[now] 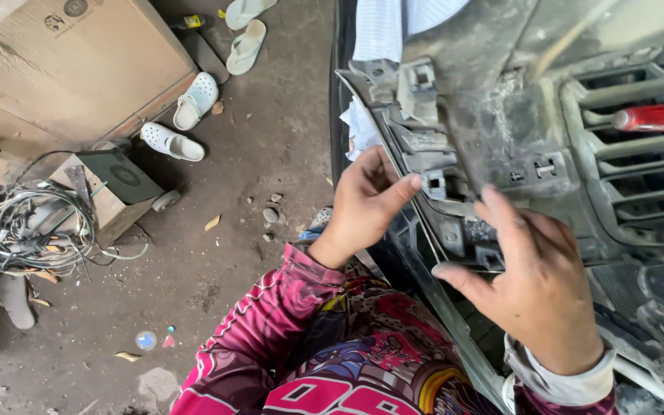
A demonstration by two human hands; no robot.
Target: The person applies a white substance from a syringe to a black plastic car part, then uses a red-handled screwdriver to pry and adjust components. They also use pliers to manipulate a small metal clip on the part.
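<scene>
Pinching a bumper edge clip, left hand; right hand beside.

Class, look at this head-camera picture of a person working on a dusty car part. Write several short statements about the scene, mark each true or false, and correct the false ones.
1. The left hand touches a small clip on the grey car grille panel. True.
2. A red-handled tool lies in the person's right hand. False: it rests on the grille slats, apart from both hands.
3. White clogs lie on the dirt floor. True.
4. The cardboard box sits on top of the grille. False: it stands on the floor at upper left.
5. The sleeve is plain white. False: it is pink and patterned.
</scene>
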